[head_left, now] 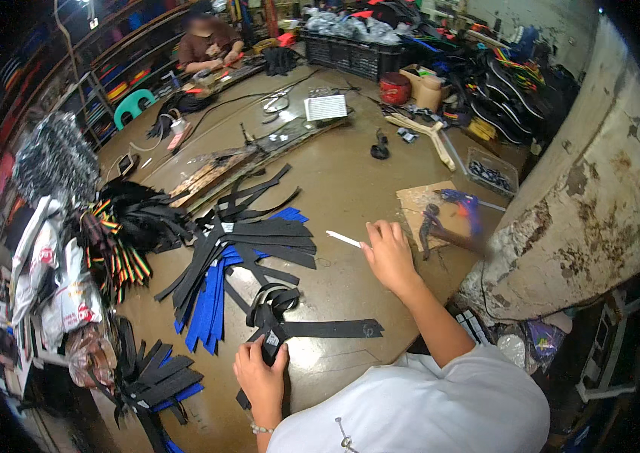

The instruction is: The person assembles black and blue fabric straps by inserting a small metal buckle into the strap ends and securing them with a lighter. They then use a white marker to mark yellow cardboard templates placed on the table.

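My left hand [260, 377] is closed on a black webbing strap [272, 347] near the table's front edge. Just beyond it, a coiled black strap piece [273, 302] lies with one flat end [335, 329] reaching right, pale marks near its tip. To the right, my right hand [390, 257] is low over the tabletop, fingers stretched out. A thin white stick [343, 238] meets its thumb; I cannot make out a grip on it. Left of that hand lies a fanned bundle of black straps [271, 234] with blue strips [205, 306] under it.
Another strap bundle [161, 381] lies at the near left. A stained pillar [576, 196] bounds the right side, beside a blue glue gun [459, 200] on cardboard [414, 204]. Farther off are a wooden Y-shaped piece [429, 136], a black crate [350, 57] and a seated person [210, 49].
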Action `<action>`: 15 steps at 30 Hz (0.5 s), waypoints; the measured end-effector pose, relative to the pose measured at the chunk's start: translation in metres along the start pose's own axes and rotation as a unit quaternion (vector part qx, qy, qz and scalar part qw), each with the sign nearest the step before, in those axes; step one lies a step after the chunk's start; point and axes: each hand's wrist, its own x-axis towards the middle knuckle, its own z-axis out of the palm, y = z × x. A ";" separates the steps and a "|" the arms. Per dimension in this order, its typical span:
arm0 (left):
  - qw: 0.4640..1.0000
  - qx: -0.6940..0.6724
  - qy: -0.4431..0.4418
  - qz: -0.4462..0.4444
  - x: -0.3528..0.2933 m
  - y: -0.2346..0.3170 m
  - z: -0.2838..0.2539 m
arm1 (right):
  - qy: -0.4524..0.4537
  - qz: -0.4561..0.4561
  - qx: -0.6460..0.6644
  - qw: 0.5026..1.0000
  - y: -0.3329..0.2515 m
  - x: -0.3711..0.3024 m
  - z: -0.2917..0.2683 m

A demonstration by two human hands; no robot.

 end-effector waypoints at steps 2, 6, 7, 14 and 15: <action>1.000 0.012 -0.001 0.007 0.000 0.000 -0.001 | -0.009 0.024 -0.034 0.999 0.010 0.004 0.010; 1.000 -0.010 -0.008 0.007 -0.001 -0.001 -0.002 | 0.017 0.030 0.019 0.999 0.006 0.002 0.025; 1.000 -0.026 -0.014 0.006 -0.001 -0.002 -0.002 | 0.027 0.023 0.040 0.999 0.005 0.001 0.026; 0.997 -0.069 -0.035 0.010 -0.001 -0.001 -0.003 | 0.037 0.026 0.088 0.995 0.002 0.002 0.026; 0.997 -0.075 -0.023 0.010 -0.001 0.000 -0.003 | 0.059 0.043 0.103 0.992 0.003 0.003 0.026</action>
